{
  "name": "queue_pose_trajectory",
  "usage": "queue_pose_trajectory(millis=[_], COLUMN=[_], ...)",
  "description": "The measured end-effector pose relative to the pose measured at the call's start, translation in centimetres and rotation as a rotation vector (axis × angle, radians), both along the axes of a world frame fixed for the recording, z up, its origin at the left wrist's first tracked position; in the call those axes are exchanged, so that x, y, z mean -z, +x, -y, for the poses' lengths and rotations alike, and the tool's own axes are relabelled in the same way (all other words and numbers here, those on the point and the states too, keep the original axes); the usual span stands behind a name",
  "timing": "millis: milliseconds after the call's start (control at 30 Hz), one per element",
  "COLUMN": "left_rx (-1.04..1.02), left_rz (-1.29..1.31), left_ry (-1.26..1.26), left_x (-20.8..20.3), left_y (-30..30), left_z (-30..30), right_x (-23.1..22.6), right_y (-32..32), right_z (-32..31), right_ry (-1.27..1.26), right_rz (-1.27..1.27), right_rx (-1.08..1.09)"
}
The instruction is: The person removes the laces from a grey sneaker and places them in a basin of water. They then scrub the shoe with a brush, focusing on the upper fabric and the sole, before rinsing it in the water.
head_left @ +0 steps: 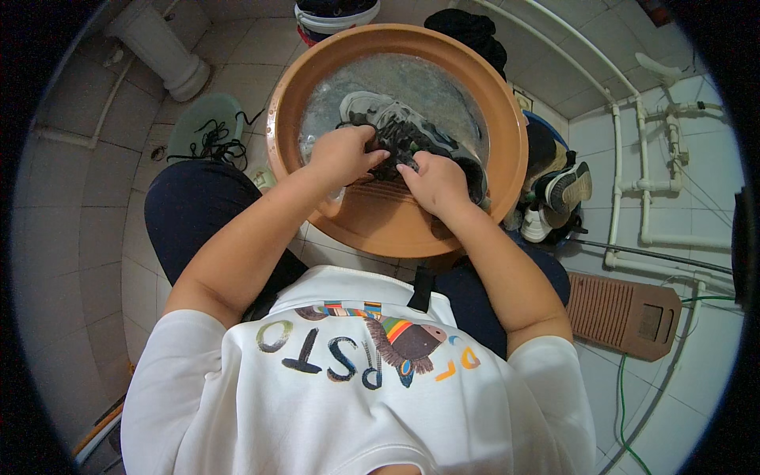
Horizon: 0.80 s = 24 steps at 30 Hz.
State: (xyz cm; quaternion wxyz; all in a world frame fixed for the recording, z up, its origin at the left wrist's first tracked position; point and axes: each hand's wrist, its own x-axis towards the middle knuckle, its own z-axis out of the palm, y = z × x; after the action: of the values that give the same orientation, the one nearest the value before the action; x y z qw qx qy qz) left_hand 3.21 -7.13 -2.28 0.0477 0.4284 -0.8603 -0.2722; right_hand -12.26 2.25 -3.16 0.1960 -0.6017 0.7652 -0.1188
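Note:
A wet grey and black sneaker lies in a large orange-brown basin of cloudy water, its light toe toward the far left. Dark shoelaces run over its upper. My left hand is closed at the lacing, thumb and fingers pinching a black lace. On the near side of the shoe, my right hand has its thumb and forefinger closed at the opening by the lacing. What lies exactly between those right fingertips is too small to make out. A ridged washboard slope shows below my hands.
Left of the basin stands a pale green tub with loose black laces. More shoes are heaped at the right. A brown washboard and green hose lie on the tiles. White pipes line the wall. A bucket stands behind.

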Motion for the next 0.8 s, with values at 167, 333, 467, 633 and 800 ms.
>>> queue_pose_trajectory(millis=[167, 333, 467, 633, 800], left_rx=[-0.116, -0.302, -0.317, -0.308, -0.265], left_rz=[-0.463, -0.938, -1.023, -1.205, -0.978], left_ry=[0.464, 0.890, 0.681, 0.647, 0.582], left_x=[2.7, -3.7, -5.1, -5.7, -5.6], left_y=[0.0, 2.1, 3.9, 4.7, 4.5], left_z=[1.1, 1.3, 1.9, 2.0, 2.2], right_x=[0.0, 0.5, 0.6, 1.1, 0.5], right_y=[0.2, -0.8, -1.1, -1.1, -0.7], right_z=[0.3, 1.4, 1.7, 1.7, 1.6], right_ry=[-0.015, 0.113, 0.139, 0.082, 0.145], right_rz=[-0.034, -0.051, -0.012, -0.004, -0.030], right_rx=[-0.004, 0.062, 0.095, 0.118, 0.089])
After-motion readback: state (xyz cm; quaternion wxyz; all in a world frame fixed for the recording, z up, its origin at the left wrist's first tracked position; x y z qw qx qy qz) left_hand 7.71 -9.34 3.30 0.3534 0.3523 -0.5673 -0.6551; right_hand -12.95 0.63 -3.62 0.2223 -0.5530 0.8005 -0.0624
